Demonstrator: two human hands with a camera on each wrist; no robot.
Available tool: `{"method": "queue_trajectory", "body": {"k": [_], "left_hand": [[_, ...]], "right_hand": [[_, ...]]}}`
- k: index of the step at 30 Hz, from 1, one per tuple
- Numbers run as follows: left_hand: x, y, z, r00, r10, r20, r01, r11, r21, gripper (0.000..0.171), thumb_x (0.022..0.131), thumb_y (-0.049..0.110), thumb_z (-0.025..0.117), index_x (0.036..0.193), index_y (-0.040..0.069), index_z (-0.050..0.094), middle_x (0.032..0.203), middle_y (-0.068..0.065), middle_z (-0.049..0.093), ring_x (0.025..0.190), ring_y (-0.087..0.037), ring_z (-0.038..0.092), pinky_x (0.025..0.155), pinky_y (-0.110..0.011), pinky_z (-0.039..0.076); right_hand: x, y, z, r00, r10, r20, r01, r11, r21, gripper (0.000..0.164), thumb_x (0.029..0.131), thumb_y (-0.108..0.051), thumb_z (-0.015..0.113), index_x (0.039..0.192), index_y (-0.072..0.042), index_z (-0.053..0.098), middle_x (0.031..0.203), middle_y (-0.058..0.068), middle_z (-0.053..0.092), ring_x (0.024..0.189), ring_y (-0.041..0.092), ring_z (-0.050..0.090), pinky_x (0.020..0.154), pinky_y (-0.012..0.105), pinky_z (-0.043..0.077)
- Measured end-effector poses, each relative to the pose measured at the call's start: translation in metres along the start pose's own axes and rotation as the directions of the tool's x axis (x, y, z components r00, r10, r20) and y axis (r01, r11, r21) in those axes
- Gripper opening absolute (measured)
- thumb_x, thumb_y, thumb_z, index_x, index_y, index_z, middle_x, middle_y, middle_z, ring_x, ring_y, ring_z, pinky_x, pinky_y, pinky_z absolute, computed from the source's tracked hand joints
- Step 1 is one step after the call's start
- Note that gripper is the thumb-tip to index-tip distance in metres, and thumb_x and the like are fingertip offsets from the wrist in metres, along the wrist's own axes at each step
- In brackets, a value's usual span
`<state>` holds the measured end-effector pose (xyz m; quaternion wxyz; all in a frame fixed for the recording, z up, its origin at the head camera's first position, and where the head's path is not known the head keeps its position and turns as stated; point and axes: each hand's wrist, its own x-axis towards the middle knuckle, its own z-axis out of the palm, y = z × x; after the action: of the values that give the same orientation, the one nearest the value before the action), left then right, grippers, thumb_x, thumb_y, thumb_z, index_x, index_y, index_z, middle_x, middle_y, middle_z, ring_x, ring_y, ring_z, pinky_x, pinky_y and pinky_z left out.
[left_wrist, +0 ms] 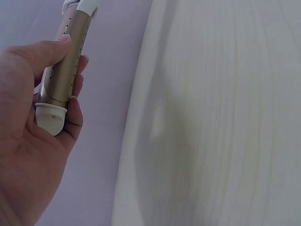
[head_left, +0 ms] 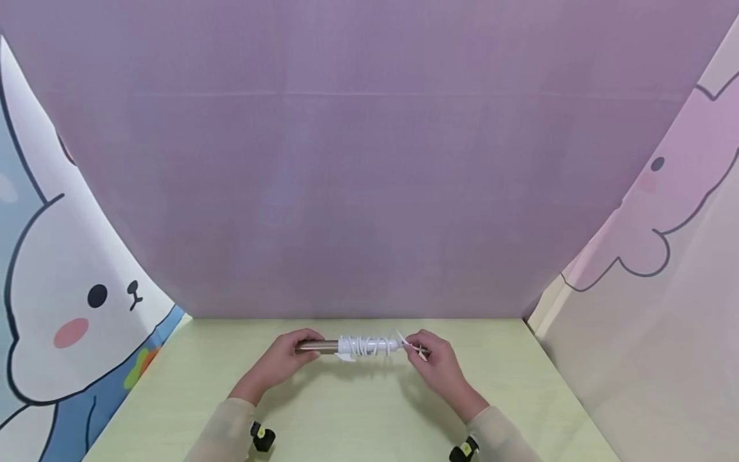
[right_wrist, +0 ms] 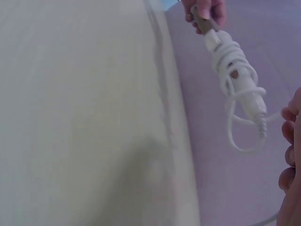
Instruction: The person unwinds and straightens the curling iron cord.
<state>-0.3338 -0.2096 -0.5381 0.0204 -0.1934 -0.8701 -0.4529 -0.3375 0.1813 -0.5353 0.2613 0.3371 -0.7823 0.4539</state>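
Observation:
A curling iron (head_left: 329, 346) with a gold barrel and white handle is held level above the table. My left hand (head_left: 283, 356) grips its barrel, thumb on one side and fingers round the other. Small holes dot the barrel (left_wrist: 70, 66), and a white cap (left_wrist: 51, 117) at its end lies in the palm. White cord (right_wrist: 230, 61) winds in several loose coils round the handle. At the handle's cord end, my right hand (head_left: 441, 362) pinches the loose cord between thumb and fingers. Only the edge of that hand's curled fingers (right_wrist: 288, 181) shows in the right wrist view.
Beneath the hands is a pale wood-grain table (head_left: 369, 410). A purple cloth panel (head_left: 369, 192) rises at its back edge. Cartoon-printed sheets stand at both sides, with a white rabbit (head_left: 52, 308) on the left and a pink figure (head_left: 664, 205) on the right.

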Motion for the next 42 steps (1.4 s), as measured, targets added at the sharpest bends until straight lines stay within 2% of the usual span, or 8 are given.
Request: {"method": "queue_trajectory", "body": {"k": [9,12,20,27,31,33,37,42], "left_hand": [[-0.001,0.004,-0.001,1.0,0.017,-0.001,-0.016,1.0,0.018,0.026,0.104,0.016,0.081,0.127,0.027,0.076,0.117,0.01,0.075,0.103,-0.016,0.07,0.089,-0.034,0.056],[0.0,0.004,0.0,1.0,0.023,0.002,-0.023,1.0,0.016,0.026,0.104,0.017,0.081,0.127,0.027,0.075,0.118,0.01,0.075,0.101,-0.014,0.07,0.089,-0.034,0.056],[0.003,0.005,-0.001,0.999,0.037,0.006,-0.037,0.999,-0.02,0.025,0.104,0.018,0.08,0.128,0.026,0.076,0.117,0.009,0.076,0.098,-0.015,0.069,0.086,-0.033,0.055],[0.002,0.009,-0.003,0.999,0.035,-0.011,-0.036,0.999,-0.03,0.025,0.105,0.019,0.079,0.13,0.022,0.076,0.118,0.004,0.076,0.096,-0.017,0.067,0.083,-0.033,0.054],[0.002,0.012,-0.005,0.999,0.025,-0.037,-0.026,0.999,-0.028,0.025,0.106,0.018,0.079,0.13,0.021,0.076,0.119,0.001,0.077,0.098,-0.018,0.067,0.083,-0.033,0.055],[0.003,0.012,-0.005,0.999,0.013,-0.05,-0.015,1.0,-0.026,0.025,0.106,0.018,0.079,0.13,0.022,0.076,0.119,0.002,0.077,0.099,-0.018,0.068,0.084,-0.033,0.055],[0.003,0.012,-0.006,0.998,0.012,-0.064,-0.014,1.0,-0.028,0.024,0.106,0.018,0.079,0.13,0.021,0.076,0.12,0.001,0.077,0.1,-0.018,0.069,0.085,-0.034,0.056],[0.003,0.01,-0.006,0.998,0.002,-0.06,-0.003,1.0,-0.015,0.025,0.105,0.016,0.079,0.13,0.019,0.076,0.119,0.001,0.077,0.1,-0.017,0.069,0.085,-0.034,0.056]], "right_hand": [[0.016,0.013,-0.017,0.998,-0.041,-0.041,0.038,0.997,-0.072,0.025,0.093,0.009,0.083,0.102,-0.014,0.082,0.085,-0.011,0.067,0.062,0.001,0.043,0.053,0.018,0.038],[0.019,0.018,-0.023,0.997,-0.048,-0.065,0.042,0.995,-0.094,0.024,0.092,0.009,0.083,0.105,-0.011,0.083,0.088,-0.006,0.072,0.065,0.003,0.049,0.055,0.017,0.04],[0.02,0.034,-0.034,0.999,0.018,-0.05,-0.024,0.991,-0.132,0.014,0.096,0.006,0.082,0.106,-0.004,0.081,0.097,0.001,0.076,0.069,0.004,0.054,0.058,0.022,0.048],[0.013,0.042,-0.032,0.997,0.055,0.057,-0.042,0.977,-0.208,0.015,0.095,0.005,0.083,0.102,-0.008,0.081,0.089,-0.008,0.065,0.072,0.003,0.054,0.061,0.025,0.05],[0.006,0.042,-0.026,0.983,0.11,0.148,-0.075,0.972,-0.223,0.014,0.095,0.002,0.084,0.102,-0.009,0.082,0.091,-0.012,0.065,0.074,0.001,0.054,0.064,0.025,0.051],[0.003,0.041,-0.023,0.975,0.109,0.193,-0.065,0.972,-0.225,0.012,0.096,0.0,0.084,0.102,-0.01,0.082,0.092,-0.013,0.066,0.075,0.0,0.054,0.065,0.024,0.051],[-0.004,0.034,-0.016,0.967,0.027,0.253,0.022,0.982,-0.188,0.01,0.095,-0.002,0.085,0.102,-0.009,0.082,0.09,-0.014,0.066,0.074,-0.002,0.053,0.063,0.023,0.051],[-0.005,0.021,-0.012,0.968,-0.052,0.244,0.074,0.994,-0.083,0.013,0.097,0.0,0.084,0.103,-0.012,0.082,0.087,-0.015,0.063,0.071,-0.002,0.05,0.058,0.021,0.049]]}}
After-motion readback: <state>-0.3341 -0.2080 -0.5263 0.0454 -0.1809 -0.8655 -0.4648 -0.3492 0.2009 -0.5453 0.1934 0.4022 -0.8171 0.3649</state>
